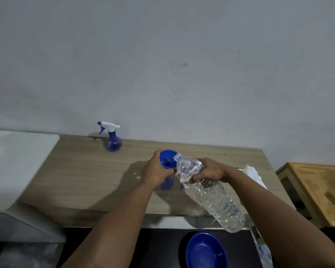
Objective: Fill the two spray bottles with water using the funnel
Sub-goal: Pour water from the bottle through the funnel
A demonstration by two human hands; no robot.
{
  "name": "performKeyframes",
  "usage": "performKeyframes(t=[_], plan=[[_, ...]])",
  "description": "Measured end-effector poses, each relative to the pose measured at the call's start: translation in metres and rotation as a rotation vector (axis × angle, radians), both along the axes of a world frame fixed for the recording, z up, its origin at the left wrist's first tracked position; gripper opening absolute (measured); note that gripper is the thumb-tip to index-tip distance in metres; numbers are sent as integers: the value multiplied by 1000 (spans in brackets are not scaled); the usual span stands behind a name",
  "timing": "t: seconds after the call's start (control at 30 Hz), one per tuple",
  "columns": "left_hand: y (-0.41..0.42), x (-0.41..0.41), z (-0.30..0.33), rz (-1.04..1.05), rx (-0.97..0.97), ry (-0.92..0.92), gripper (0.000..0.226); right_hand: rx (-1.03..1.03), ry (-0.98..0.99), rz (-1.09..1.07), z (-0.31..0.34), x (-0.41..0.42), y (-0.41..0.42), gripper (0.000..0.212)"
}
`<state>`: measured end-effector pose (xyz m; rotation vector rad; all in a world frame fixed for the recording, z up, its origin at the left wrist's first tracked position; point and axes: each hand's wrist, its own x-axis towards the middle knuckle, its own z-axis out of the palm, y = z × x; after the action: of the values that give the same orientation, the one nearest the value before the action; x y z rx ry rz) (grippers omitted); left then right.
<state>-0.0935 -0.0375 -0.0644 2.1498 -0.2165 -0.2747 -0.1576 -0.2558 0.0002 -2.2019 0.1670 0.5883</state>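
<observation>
Now left hand point(156, 169) fingers grip funnel point(167, 159); right hand point(211, 171) fingers clasp tilted water bottle point(209, 192).

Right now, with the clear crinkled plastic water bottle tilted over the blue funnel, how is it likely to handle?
The clear crinkled plastic water bottle probably feels soft: its shoulder looks dented under the right hand. Held near the neck with its long ribbed body trailing, it likely feels bottom-heavy. The blue plastic funnel seems tippy, since the left hand steadies it.

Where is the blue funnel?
In the head view, the funnel sits mid-table on a spray bottle, gripped by the left hand. The water bottle tips over its rim from the right.
</observation>
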Motion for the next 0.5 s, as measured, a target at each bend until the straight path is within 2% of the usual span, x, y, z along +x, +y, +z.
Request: performKeyframes(t=[0.5], plan=[[-2,0,0,6,36,-3,84,-6,17,8,4,-1,0,42]])
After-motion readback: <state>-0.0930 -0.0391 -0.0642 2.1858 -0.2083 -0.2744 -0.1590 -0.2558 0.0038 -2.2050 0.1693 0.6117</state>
